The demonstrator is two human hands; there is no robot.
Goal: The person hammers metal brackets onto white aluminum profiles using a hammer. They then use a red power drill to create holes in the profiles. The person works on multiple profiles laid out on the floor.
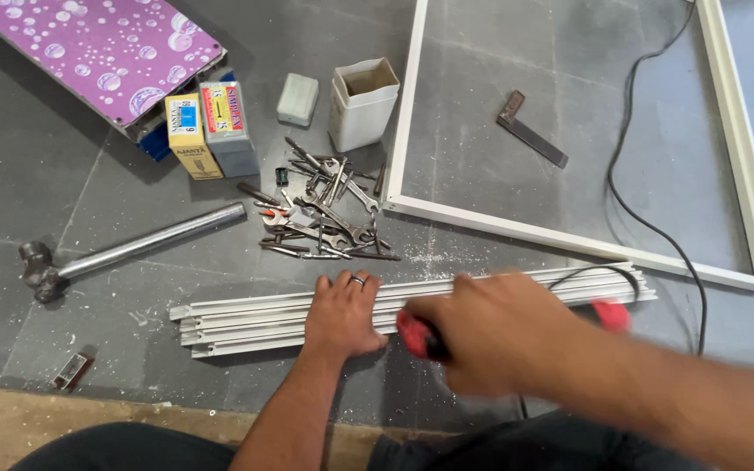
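Nearest the camera, the right hand [495,336] sweeps across in a blur, its grip wrapped tight around a red-handled tool [421,336] — the handle pokes out on the thumb side, and a second blurred red patch shows past the knuckles, but the working end cannot be made out. Just beside it, the left hand [342,314] lies flat, fingers spread and pressed down on a bundle of white metal strips [246,318], a ring on one finger. It pins the strips rather than pinching them. The bundle lies on the grey tiled floor [28,166], running from the lower left out past both hands to the right, with pale dust scattered about it.

Further left, a hammer [124,251] with a long steel handle rests on the floor, head toward the left edge, and a small dark scrap lies nearer the wooden strip at the bottom. Beyond the left hand sits a heap of spanners and bits [325,214]. Behind that heap stand a white open-topped container [362,103], a small pale green box [298,98], and two upright cartons [211,131] — one yellow, one grey. At the far left lies a purple bubble-patterned panel [98,48]. To the right, a white rectangular frame [569,240] lies flat, with a try square [531,129] and a black cable [647,218] inside it.
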